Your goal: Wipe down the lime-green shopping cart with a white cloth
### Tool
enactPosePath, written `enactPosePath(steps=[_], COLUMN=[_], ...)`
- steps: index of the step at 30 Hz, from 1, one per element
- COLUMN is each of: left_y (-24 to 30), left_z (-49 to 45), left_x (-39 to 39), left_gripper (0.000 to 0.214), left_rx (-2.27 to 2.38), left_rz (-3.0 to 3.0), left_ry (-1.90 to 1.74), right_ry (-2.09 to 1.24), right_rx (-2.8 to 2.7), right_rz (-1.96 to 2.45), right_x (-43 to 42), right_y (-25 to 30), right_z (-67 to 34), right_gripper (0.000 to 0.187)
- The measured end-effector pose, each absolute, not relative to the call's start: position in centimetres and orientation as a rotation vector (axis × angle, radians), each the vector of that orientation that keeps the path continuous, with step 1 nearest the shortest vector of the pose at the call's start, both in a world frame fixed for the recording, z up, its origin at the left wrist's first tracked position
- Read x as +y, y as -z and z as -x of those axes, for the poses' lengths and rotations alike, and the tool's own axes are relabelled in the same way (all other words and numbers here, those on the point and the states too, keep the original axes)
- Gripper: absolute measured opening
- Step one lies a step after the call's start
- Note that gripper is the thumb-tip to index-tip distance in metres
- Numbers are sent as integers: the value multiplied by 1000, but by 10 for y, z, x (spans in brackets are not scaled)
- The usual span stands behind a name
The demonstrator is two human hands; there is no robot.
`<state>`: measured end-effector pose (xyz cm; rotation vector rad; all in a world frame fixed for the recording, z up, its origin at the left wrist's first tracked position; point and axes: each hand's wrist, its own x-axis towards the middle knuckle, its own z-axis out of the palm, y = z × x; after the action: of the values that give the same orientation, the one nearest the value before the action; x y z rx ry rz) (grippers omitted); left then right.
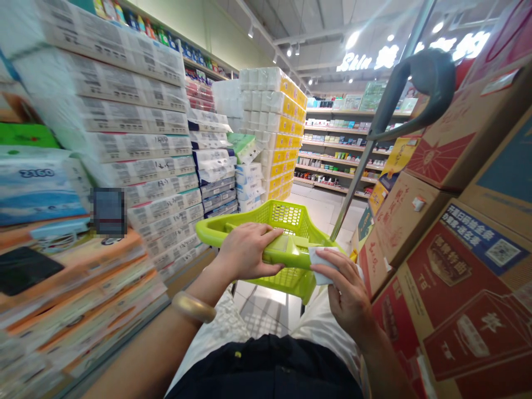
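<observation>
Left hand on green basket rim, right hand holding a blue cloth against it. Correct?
No: head view shows the cloth is white, not blue. Left hand is on the green basket rim; right hand holds the cloth against it.

— How does the shop lie?

— A narrow aisle; tissue packs (137,138) stacked high on the left, with a top shelf (166,36) of bottles above them; red and brown cartons (457,266) piled close on the right.

— And further in?

— A tall yellow-and-white stack (274,122) stands mid-aisle; behind it, long shelves (336,160) of small goods run across the back; the floor (316,210) is pale, glossy tile.

— The light?

— Bright; spotlights (293,50) hang on tracks from a grey ceiling (332,27); a white lit sign (366,60) glows above the back shelves; the wall (224,33) on the left is pale green.
</observation>
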<state>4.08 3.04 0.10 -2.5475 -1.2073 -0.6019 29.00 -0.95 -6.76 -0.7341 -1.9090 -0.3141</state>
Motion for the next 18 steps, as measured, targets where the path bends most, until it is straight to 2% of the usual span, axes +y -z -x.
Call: enactPosePath(steps=[7,13,18], left_y=[-2,-1,-1], left_z=[-40,-41,-41], left_x=[29,29,28], left_gripper=[67,66,67], left_rx=[-1226,-1210,-1207], left_rz=[2547,2536,2547], left_ry=[596,619,628], right_ry=[280,438,406], right_rx=[-1706,-1808,-1837], right_rz=[690,747,738], right_x=[-11,-10,-2], right_y=[64,52,60], right_z=[-276,-257,-268], right_gripper=[25,35,38])
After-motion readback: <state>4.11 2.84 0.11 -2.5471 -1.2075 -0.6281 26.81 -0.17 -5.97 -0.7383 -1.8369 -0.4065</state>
